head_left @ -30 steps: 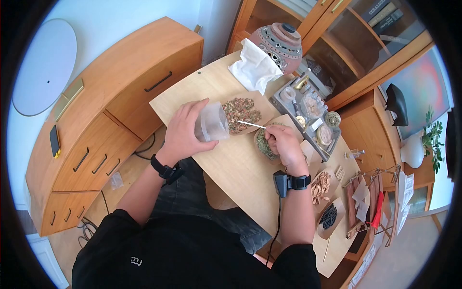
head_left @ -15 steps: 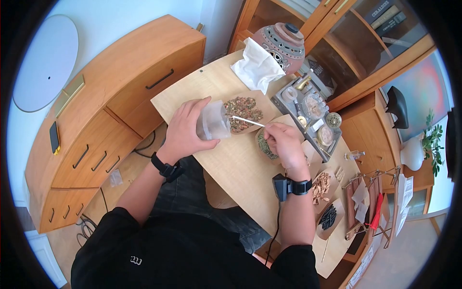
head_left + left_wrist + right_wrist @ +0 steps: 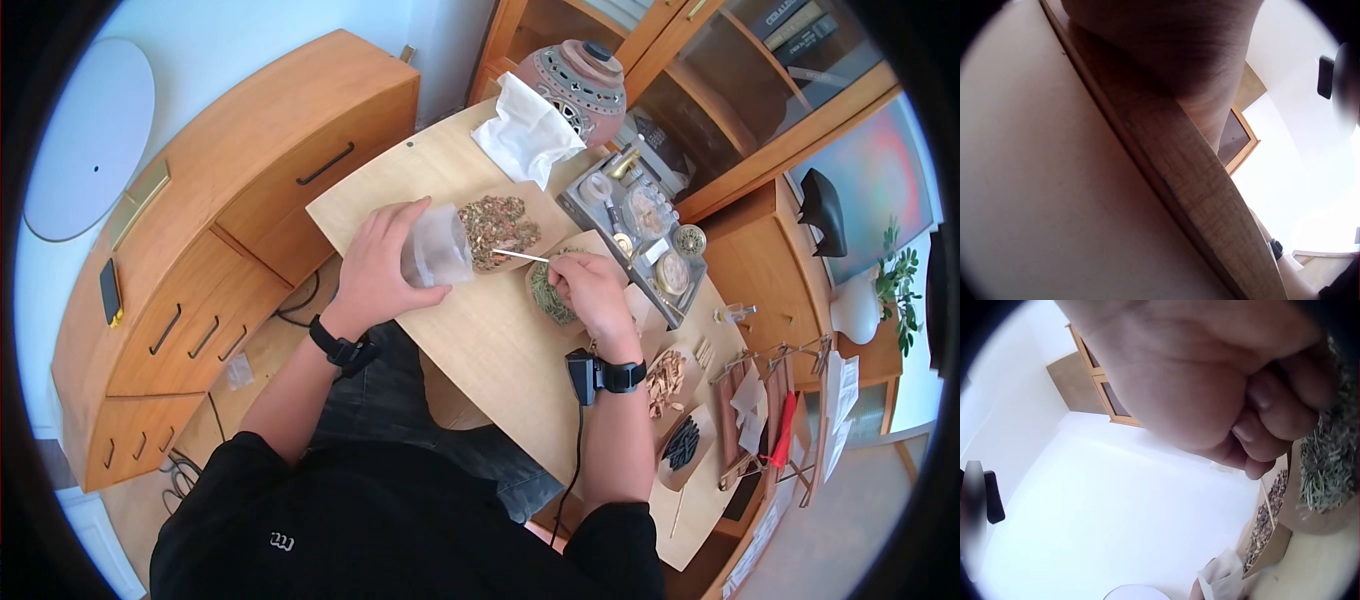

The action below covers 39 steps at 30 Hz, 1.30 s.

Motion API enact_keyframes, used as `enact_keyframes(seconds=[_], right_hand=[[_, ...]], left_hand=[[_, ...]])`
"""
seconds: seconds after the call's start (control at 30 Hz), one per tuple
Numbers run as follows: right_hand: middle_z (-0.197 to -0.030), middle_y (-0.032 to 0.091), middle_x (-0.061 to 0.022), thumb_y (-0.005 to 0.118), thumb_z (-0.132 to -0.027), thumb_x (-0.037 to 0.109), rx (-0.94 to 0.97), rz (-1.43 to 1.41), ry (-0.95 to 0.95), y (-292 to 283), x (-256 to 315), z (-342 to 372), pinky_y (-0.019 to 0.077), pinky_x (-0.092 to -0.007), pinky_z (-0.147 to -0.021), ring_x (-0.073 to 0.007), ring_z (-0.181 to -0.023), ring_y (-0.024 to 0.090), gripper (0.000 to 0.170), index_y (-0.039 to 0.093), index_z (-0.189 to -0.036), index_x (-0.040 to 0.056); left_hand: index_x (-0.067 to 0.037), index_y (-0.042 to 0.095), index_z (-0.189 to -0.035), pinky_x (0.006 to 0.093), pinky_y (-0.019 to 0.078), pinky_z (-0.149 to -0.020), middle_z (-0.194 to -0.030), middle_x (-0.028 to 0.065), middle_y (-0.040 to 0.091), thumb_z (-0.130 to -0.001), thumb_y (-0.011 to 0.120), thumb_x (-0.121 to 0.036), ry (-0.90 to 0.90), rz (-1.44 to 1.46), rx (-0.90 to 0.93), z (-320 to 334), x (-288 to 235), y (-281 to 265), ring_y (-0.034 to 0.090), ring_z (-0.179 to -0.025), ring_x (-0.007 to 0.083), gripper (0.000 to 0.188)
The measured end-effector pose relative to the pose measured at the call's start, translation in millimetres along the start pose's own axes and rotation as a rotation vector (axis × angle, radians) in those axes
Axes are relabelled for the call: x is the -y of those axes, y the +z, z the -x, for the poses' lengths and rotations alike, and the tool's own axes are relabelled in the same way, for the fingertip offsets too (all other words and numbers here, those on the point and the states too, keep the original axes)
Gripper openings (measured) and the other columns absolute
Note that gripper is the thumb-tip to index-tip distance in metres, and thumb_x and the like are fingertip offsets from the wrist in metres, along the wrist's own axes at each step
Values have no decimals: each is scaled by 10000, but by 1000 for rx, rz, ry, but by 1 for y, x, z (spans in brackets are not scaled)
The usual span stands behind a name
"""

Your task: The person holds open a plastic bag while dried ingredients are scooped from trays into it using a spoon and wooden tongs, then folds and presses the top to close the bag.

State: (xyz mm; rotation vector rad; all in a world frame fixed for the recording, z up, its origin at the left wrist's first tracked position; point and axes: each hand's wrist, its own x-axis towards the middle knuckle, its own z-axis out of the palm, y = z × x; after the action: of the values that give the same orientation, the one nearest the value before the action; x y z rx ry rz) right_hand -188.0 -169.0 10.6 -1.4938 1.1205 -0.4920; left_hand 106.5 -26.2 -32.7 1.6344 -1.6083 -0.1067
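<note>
My left hand [image 3: 380,260] grips a translucent frosted cup [image 3: 438,247], tilted with its mouth toward a paper tray of dried reddish-green flakes [image 3: 497,228]. My right hand [image 3: 595,293] pinches a thin white stick [image 3: 522,256], whose tip is over the near edge of the flakes, just right of the cup. Below the right hand lies a paper tray of green needle-like herb [image 3: 548,296]. The right wrist view shows the curled fingers of the right hand [image 3: 1229,394] by the green herb [image 3: 1329,462]. What the cup contains cannot be seen.
A white cloth [image 3: 527,135] and a patterned pot [image 3: 580,90] stand at the back. A grey tray [image 3: 676,318] with jars is at the right. Nearer are trays of wood pieces [image 3: 665,380] and black sticks [image 3: 682,443], beside a small wooden rack [image 3: 735,415].
The stick's tip swung left to the cup's mouth, then moved back right and down over the flakes. Both hands stay nearly in place, the cup still gripped.
</note>
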Motion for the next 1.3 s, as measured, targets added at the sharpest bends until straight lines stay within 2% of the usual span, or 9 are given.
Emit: enact_keyframes(seconds=[0.2, 0.53, 0.63, 0.7, 0.73, 0.87, 0.93, 1.03, 1.3], right_hand=[[-630, 457, 79, 604, -1101, 191, 60, -225, 125, 4, 10, 4, 249, -287, -491, -55, -513, 356, 288, 661, -862, 41], [-641, 450, 91, 592, -1132, 204, 72, -276, 52, -1, 21, 14, 229, -268, -501, -41, -521, 338, 311, 660, -868, 55], [-641, 481, 61, 602, -1138, 233, 131, -194, 6, 11, 27, 21, 321, -293, -534, -73, -551, 420, 338, 687, -878, 35], [-637, 539, -15, 610, -1138, 257, 64, 244, -264, 21, 30, 27, 452, -358, -616, -159, -602, 530, 351, 711, -918, 4], [-704, 639, -126, 617, -1130, 265, 36, 320, -354, 22, 33, 31, 536, -446, -724, -284, -683, 654, 335, 722, -976, -14], [-815, 708, -224, 620, -1118, 251, -107, 393, -279, 24, 50, 44, 559, -495, -770, -402, -771, 712, 326, 724, -989, -29], [-900, 734, -272, 623, -1109, 251, -209, 449, -377, 24, 40, 38, 570, -531, -812, -470, -876, 728, 325, 736, -994, -32], [-915, 736, -286, 627, -1103, 267, -95, 476, -348, 30, 36, 34, 574, -550, -828, -495, -899, 725, 341, 740, -984, -32], [-938, 734, -299, 611, -1085, 251, -219, 646, -374, 22, 25, 25, 579, -577, -847, -494, -920, 728, 339, 748, -965, -35]], left_hand=[[-74, 557, -1600, 498, 506, -1175, -1477, 185, 638, -664, 980, -293, -11, 0, 7, 0, 0, 1, 613, -1375, 396, 1050], [-57, 562, -1590, 494, 503, -1185, -1489, 192, 638, -658, 975, -291, -13, 2, 8, -1, 1, 1, 605, -1388, 399, 1045], [-56, 572, -1580, 500, 504, -1181, -1482, 195, 642, -662, 969, -291, 2, -3, 4, -3, -1, 0, 609, -1384, 404, 1028], [-58, 577, -1575, 500, 506, -1179, -1479, 196, 643, -662, 967, -286, 5, -2, 2, -3, -2, 1, 616, -1377, 405, 1019], [-59, 582, -1571, 500, 508, -1176, -1475, 197, 645, -662, 965, -280, -5, -3, -3, -2, -2, 1, 622, -1371, 405, 1011], [-65, 573, -1579, 502, 512, -1165, -1453, 196, 649, -659, 961, -267, -20, 10, -27, 1, -1, 1, 636, -1350, 409, 1019], [-67, 554, -1592, 505, 515, -1158, -1431, 190, 653, -675, 953, -232, -41, 5, -102, 2, 2, 3, 644, -1343, 401, 1014], [-65, 535, -1602, 507, 525, -1143, -1418, 182, 654, -702, 938, -190, -27, 11, -176, 5, 5, 9, 653, -1335, 391, 994], [-68, 550, -1581, 511, 522, -1121, -1406, 169, 660, -702, 933, -189, -20, 4, -175, 4, 7, 12, 656, -1313, 385, 966]])
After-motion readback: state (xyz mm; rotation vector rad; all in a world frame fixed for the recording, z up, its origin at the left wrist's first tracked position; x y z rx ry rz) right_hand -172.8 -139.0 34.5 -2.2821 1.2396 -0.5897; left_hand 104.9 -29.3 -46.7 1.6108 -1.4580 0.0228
